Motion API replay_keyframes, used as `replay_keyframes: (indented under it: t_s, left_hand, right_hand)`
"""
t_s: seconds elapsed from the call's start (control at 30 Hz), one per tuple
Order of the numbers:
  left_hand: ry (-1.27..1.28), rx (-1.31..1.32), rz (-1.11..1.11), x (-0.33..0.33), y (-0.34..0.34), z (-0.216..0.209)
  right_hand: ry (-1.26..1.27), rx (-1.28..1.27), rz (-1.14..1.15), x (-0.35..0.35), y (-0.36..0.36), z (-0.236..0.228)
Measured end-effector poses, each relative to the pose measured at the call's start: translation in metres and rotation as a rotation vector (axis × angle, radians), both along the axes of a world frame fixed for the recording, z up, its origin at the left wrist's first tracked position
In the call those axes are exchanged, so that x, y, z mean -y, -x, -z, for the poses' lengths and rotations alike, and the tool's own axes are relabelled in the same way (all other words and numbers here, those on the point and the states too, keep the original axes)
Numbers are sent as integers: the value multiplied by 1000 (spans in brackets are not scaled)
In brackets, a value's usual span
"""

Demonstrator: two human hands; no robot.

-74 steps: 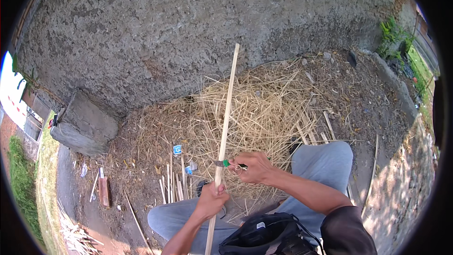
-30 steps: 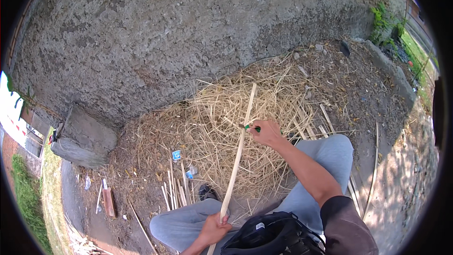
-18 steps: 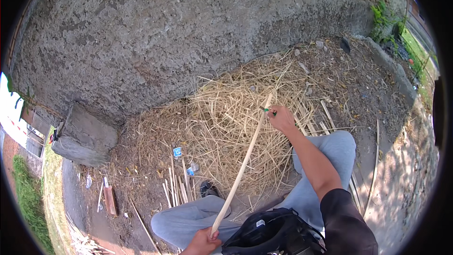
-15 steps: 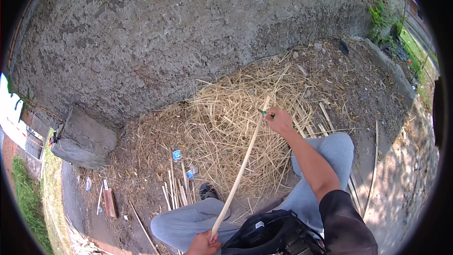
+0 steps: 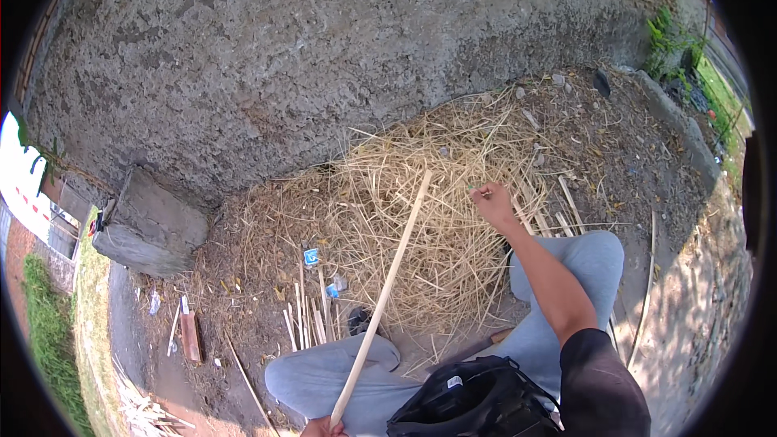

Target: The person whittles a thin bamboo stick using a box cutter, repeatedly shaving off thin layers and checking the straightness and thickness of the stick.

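At the bottom edge, my left hand [image 5: 322, 427] is closed round the near end of a long pale bamboo strip [image 5: 380, 299]. The strip slants up and away over my lap, and its far end stands above a heap of shavings [image 5: 453, 251]. To the right of that far end, apart from it, is my right hand [image 5: 495, 206]. Its fingers are closed on a small knife [image 5: 472, 188] with green on its handle; the hand hides most of the knife.
A rough grey wall [image 5: 307, 57] rises behind the heap, with a concrete block [image 5: 154, 226] at left. Several cut strips [image 5: 307, 316] lie by my left knee [image 5: 324, 372], near a blue packet [image 5: 311, 256]. A black bag [image 5: 461, 396] rests on my lap. More strips [image 5: 571, 206] lie right.
My right hand and the knife have come off the strip and moved slightly right. The strip's far end has shifted left, and my left hand has moved down and left with it.
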State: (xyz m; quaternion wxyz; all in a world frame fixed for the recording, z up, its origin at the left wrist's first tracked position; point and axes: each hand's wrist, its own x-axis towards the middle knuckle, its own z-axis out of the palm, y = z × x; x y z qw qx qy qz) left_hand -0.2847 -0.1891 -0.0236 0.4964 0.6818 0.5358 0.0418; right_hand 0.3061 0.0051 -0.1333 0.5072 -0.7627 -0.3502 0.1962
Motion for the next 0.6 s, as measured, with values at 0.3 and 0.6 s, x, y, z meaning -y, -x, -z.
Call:
replay_keyframes:
  t_s: [0.3, 0.6]
  left_hand:
    - [99, 89, -26, -12, -46, -30]
    - [22, 32, -13, -8, -54, -34]
  right_hand:
    - [-172, -388, -28, -11, 51, -57]
    - [-171, 8, -96, -4, 45, -55]
